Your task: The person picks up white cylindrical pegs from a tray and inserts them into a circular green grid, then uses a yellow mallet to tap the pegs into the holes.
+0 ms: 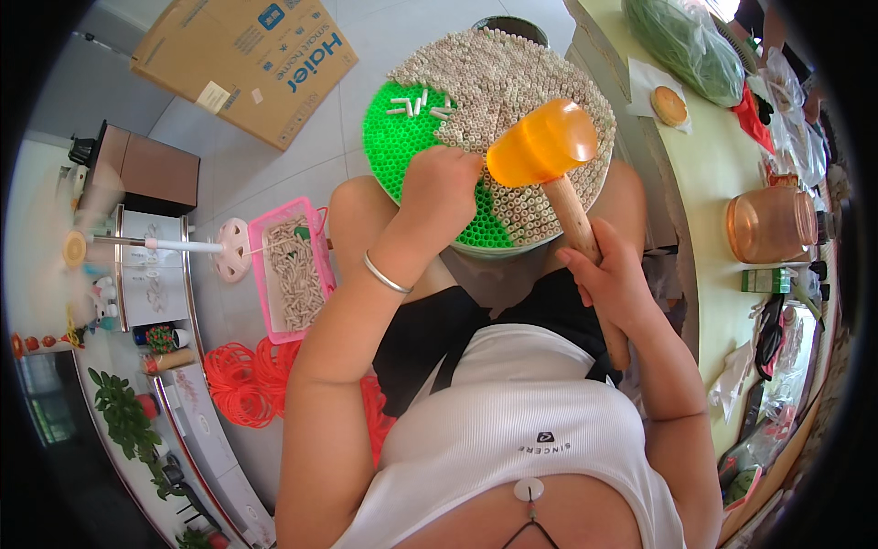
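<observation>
My right hand (611,272) is wrapped round the wooden handle of a mallet (549,142) with a translucent amber head, held over a round disc on my lap. Green plastic tubes (391,146) packed upright fill part of the disc's left and lower side. Pale beige short tubes (498,69) stand tightly packed over the rest, and a few more lie loose on the green part. My left hand (444,188) is closed above the green tubes, its fingertips beside the mallet head. What it pinches, if anything, is hidden.
A pink basket (261,274) of loose pale tubes stands on the floor at left, near coils of red cord (247,380). A cardboard box (247,69) lies far left. On the right, a table (700,210) bears a jar (768,224), a round pastry (669,106) and plastic bags.
</observation>
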Demonstrator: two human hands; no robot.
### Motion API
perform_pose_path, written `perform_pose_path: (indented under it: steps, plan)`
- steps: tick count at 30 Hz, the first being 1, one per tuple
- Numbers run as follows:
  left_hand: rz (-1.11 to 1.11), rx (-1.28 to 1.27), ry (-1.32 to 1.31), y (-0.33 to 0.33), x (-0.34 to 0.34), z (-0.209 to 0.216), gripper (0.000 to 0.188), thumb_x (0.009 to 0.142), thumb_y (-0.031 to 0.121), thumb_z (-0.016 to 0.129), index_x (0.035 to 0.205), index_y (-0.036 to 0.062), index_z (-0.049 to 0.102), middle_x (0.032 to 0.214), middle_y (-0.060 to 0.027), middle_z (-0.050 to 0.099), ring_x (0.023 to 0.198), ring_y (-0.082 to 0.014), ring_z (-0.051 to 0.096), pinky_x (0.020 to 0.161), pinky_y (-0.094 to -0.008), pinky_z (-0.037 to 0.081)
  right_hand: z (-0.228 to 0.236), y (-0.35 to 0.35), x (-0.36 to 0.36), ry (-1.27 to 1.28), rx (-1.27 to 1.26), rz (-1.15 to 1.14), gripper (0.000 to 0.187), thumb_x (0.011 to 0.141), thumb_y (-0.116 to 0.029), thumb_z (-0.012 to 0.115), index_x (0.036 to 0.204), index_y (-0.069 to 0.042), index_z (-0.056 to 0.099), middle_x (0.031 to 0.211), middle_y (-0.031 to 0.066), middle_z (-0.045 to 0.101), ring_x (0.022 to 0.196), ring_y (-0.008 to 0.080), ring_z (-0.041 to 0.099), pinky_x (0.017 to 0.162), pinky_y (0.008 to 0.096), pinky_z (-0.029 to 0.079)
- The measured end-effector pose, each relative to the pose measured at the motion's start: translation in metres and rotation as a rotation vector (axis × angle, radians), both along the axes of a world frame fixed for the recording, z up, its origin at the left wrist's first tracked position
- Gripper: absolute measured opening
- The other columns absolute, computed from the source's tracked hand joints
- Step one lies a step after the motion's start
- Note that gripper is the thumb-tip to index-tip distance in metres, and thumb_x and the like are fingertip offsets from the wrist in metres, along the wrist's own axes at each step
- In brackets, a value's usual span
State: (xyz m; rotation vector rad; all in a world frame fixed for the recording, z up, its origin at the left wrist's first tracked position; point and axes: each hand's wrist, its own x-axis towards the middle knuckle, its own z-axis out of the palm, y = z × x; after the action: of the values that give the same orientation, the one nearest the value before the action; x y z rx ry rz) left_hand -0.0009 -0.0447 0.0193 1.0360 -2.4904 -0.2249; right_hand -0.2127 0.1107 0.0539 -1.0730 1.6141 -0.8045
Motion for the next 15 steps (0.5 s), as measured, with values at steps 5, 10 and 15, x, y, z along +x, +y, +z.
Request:
perform_pose_path:
  steps: [5, 10, 15]
  plan:
    - [0.2, 0.284, 0.315, -0.003, 0.018, -0.001, 0.018, 0.081, 0.008, 0.074, 0.097, 0.0022, 0.071, 0.084, -0.0139, 0.072, 0.075, -0.0261, 0.069, 0.07, -0.0353, 0.053, 0.02, -0.009, 0.006, 0.087, -0.066, 0.054, 0.03, 0.094, -0.024, 0.071, 0.094, -0.002, 0.049, 0.067, 0.0078, 0.057, 0.046, 0.017, 0.052, 0.045, 0.0313, 0.045]
    - [0.319, 0.015, 0.289, -0.046, 0.061, -0.005, 0.018, 0.081, 0.008, 0.073, 0.098, 0.0041, 0.072, 0.084, -0.0131, 0.071, 0.074, -0.026, 0.069, 0.07, -0.0359, 0.053, 0.009, -0.016, 0.015, 0.57, -0.327, 0.22, 0.032, 0.092, -0.027, 0.07, 0.096, -0.003, 0.049, 0.071, 0.0208, 0.061, 0.059, 0.0418, 0.057, 0.057, 0.0459, 0.049]
    - [0.311, -0.192, 0.165, -0.085, 0.058, -0.019, 0.014, 0.082, 0.006, 0.067, 0.095, 0.0071, 0.073, 0.085, -0.0127, 0.066, 0.084, -0.0322, 0.064, 0.073, -0.0435, 0.052, 0.015, -0.021, 0.007, 0.544, -0.284, 0.252, 0.035, 0.092, -0.03, 0.07, 0.098, -0.002, 0.049, 0.076, 0.0222, 0.064, 0.072, 0.0445, 0.061, 0.061, 0.0475, 0.047]
